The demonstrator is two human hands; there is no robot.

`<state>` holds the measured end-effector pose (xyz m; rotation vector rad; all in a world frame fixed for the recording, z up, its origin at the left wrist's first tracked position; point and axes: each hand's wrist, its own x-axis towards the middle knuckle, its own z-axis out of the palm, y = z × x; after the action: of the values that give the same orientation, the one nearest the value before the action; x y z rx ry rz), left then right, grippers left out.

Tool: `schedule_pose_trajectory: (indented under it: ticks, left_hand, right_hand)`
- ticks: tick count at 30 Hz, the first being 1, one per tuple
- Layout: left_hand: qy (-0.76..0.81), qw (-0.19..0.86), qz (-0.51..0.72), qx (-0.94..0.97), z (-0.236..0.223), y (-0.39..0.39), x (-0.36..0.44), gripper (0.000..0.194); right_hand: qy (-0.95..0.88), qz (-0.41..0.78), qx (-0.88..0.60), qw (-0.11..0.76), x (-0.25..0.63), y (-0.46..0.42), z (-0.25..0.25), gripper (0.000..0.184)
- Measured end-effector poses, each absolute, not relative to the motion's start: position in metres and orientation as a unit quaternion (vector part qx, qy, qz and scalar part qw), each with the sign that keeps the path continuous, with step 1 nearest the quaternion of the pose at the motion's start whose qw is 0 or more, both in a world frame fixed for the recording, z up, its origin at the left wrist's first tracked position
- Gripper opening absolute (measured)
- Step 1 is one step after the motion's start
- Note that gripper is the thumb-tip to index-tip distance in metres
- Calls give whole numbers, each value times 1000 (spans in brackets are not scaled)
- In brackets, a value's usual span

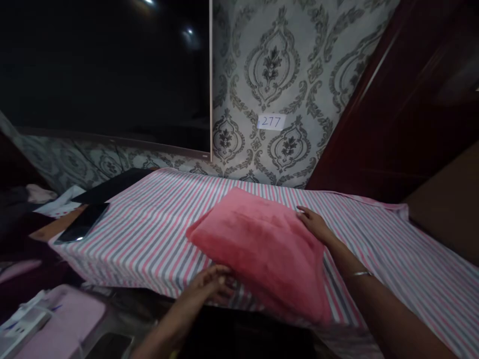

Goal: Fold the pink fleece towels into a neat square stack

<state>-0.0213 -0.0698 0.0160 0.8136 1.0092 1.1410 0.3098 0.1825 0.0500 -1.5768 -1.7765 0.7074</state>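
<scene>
A pink plush cushion [262,244] lies on a table covered with a pink, grey and white striped cloth [149,224]. My left hand [209,284] rests at the cushion's near left edge, fingers curled onto the fabric there. My right hand [314,222] lies at the cushion's far right corner, fingers pressed on its edge. A thin bangle [357,273] sits on my right wrist. Whether either hand grips or only touches the cushion is unclear.
A dark phone [80,224] lies at the cloth's left end, beside a black flat object [112,187]. Patterned wallpaper with a paper label reading 277 [271,121] is behind. A dark screen [105,70] hangs left; dark wooden furniture [404,99] stands right. Pink and white items [48,319] sit lower left.
</scene>
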Motion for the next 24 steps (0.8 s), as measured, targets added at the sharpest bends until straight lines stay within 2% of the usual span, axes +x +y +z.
schedule_pose_trajectory:
  ticks: [3,6,10,16,20,24]
  left_hand:
    - [454,632,544,315,38,-52,-48,51]
    - [467,617,576,265,51,-36,-57,47]
    - [497,587,592,242,55,-22,-59,51]
    - [552,498,589,317,63,4,-64,60]
    - [567,418,592,393,78,23,-65,47]
    - [549,317,611,474,102,38,-75,46]
  right_hand:
    - [-576,296,-629,431,327,152,41,62]
    - [-460,405,-619,490,343,111,32,72]
    - [-411,510,-574,492,350,44,12,88]
    - [-444,543,-555,446,327,-30,-5,98]
    - [-435,538,-546,472,310,-43,14,108]
    - [-437,532,-495,530,290,-48,47,99]
